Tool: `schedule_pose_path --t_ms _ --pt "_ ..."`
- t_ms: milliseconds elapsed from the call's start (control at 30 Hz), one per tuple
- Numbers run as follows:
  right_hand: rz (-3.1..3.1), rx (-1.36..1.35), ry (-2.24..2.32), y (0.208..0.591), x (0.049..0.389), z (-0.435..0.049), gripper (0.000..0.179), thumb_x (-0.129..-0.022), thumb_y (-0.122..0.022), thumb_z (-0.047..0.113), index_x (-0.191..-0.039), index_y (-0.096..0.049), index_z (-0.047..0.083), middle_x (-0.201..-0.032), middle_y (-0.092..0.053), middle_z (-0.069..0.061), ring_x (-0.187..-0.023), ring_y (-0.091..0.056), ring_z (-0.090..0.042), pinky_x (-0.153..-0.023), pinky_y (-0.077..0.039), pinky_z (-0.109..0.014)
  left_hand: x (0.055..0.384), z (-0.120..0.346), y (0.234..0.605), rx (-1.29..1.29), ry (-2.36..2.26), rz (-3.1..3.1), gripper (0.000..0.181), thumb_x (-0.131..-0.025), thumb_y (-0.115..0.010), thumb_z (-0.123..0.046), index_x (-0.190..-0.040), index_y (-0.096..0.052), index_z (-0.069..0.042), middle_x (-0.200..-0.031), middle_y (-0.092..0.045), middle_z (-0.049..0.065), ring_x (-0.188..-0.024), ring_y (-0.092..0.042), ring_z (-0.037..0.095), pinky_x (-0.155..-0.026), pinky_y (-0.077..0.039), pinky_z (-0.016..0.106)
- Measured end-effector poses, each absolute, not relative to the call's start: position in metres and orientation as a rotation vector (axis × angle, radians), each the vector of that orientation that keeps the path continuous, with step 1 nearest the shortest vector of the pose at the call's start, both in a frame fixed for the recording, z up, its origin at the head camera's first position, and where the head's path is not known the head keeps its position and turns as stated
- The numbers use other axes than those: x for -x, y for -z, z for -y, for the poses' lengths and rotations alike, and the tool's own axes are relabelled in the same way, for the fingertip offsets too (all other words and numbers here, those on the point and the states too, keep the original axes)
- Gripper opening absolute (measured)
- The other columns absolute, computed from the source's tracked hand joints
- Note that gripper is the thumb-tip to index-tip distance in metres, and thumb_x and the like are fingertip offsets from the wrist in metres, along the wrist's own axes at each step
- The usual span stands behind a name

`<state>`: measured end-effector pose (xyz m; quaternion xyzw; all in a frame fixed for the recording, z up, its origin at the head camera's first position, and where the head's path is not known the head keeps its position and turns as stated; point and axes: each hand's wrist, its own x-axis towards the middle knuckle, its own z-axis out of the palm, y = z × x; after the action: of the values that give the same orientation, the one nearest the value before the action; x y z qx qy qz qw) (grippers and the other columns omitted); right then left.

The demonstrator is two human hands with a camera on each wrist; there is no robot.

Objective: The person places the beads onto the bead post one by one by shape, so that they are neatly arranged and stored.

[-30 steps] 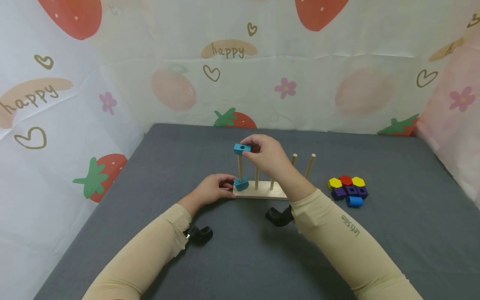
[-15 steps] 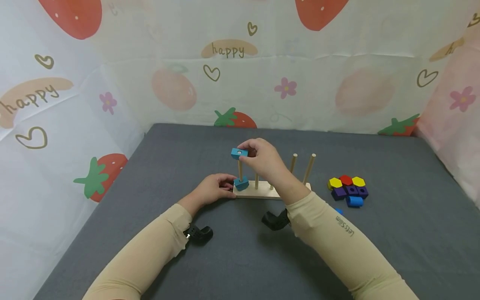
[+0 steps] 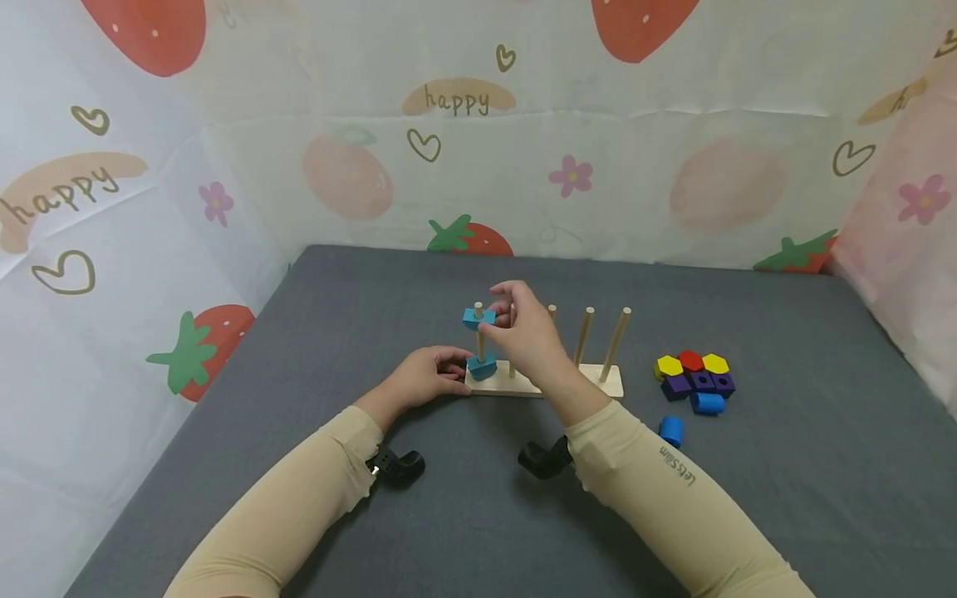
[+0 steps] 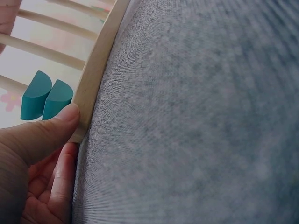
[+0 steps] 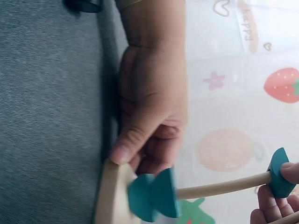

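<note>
A wooden peg stand (image 3: 549, 384) with a row of upright pegs lies on the cloth. My left hand (image 3: 422, 374) grips the left end of its base, thumb (image 4: 63, 119) on the edge. Low on the leftmost peg sit two teal half-round blocks (image 5: 154, 193), seen apart in both wrist views. My right hand (image 3: 527, 328) pinches a third teal half-round block (image 3: 478, 319) near the top of that peg. The peg tip pokes up through the block. Part of the base and the middle pegs are hidden behind the right hand and wrist.
To the right of the stand lies a cluster with yellow hexagonal blocks (image 3: 715, 364), a red block (image 3: 691, 360), dark purple blocks (image 3: 701, 381) and a blue cylinder (image 3: 708, 404). Another blue cylinder (image 3: 671, 430) lies nearer, beside the right sleeve. Grey cloth (image 3: 463, 531) covers the table.
My right hand has lowered the teal block from above the leftmost peg onto its top, so the tip now shows through. The left hand has stayed in place.
</note>
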<state>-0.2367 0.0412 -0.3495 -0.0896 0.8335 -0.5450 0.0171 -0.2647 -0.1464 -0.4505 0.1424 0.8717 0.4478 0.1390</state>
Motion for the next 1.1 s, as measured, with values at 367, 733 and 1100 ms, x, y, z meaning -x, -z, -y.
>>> schedule_pose_path --t_ms 367,733,1100 --pt "-2.576 0.184 1.672 0.370 0.236 -0.041 0.027 -0.086 -0.065 0.017 -0.106 -0.047 0.012 -0.105 -0.057 -0.008 -0.096 -0.056 -0.018 -0.081 -0.048 -0.034 0.264 0.146 0.450 -0.421 -1.269 -2.539 0.049 -0.073 -0.077 -0.020 -0.119 -0.060 -0.014 -0.105 -0.064 0.001 -0.094 -0.060 0.011 -0.084 -0.049 0.026" --pt "-2.547 0.144 1.725 0.381 0.236 -0.039 0.024 -0.086 -0.065 0.014 -0.107 -0.054 0.012 -0.113 -0.058 -0.009 -0.101 -0.057 -0.019 -0.088 -0.045 -0.037 0.264 0.146 0.449 -0.413 -1.268 -2.557 0.048 -0.073 -0.078 -0.020 -0.118 -0.061 -0.013 -0.103 -0.064 0.001 -0.093 -0.060 0.011 -0.083 -0.049 0.026" --pt "-2.526 0.075 1.780 0.402 0.239 -0.036 0.024 -0.083 -0.066 0.006 -0.104 -0.056 0.012 -0.106 -0.060 -0.006 -0.099 -0.057 -0.021 -0.089 -0.045 -0.038 0.265 0.146 0.451 -0.419 -1.266 -2.560 0.050 -0.073 -0.078 -0.020 -0.119 -0.060 -0.010 -0.101 -0.064 0.002 -0.092 -0.059 0.011 -0.083 -0.049 0.026"
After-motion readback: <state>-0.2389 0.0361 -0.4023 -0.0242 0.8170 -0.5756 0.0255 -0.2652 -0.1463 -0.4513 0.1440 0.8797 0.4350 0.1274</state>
